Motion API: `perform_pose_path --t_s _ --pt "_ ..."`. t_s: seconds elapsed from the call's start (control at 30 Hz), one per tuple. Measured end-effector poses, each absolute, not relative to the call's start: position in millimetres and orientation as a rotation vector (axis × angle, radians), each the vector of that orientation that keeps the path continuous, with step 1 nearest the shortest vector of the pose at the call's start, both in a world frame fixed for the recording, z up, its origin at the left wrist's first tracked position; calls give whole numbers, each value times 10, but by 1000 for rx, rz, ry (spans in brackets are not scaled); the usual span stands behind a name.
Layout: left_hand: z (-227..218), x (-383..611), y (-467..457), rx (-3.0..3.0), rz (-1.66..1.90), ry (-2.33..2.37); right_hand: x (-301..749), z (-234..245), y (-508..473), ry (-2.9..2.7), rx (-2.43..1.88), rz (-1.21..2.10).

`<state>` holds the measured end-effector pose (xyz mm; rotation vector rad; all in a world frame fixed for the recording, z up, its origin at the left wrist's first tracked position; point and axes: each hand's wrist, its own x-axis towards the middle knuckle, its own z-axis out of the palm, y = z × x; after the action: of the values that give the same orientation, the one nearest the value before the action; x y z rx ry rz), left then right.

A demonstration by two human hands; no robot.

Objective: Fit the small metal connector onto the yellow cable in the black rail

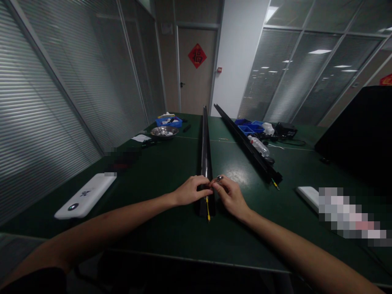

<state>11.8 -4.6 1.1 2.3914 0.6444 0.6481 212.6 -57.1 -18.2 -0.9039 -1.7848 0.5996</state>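
A long black channel profile (205,143) lies lengthwise on the green table, its near end between my hands. My left hand (192,190) reaches over the profile from the left, thumb and fingers pinched together above it. From the right, my right hand (230,197) meets it with fingers curled and tips pressed together; a ring shows on one finger. Whatever sits between the fingertips is too small or hidden to make out. Just below the hands, a short yellow-green wire (208,210) runs out of the profile's near end.
A second black profile (245,141) lies slanted to the right, beside a plastic bottle (259,146) and blue bins (249,130). Back left are a metal bowl (164,132) and a blue tray (169,122). A white device (87,196) lies left on the green table (171,232).
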Motion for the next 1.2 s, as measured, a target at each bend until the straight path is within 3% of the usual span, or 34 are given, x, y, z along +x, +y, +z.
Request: perform_pose_path --t_s 1.2 --pt "6 124 -52 2416 663 627 2118 -160 -588 -1793 -945 566"
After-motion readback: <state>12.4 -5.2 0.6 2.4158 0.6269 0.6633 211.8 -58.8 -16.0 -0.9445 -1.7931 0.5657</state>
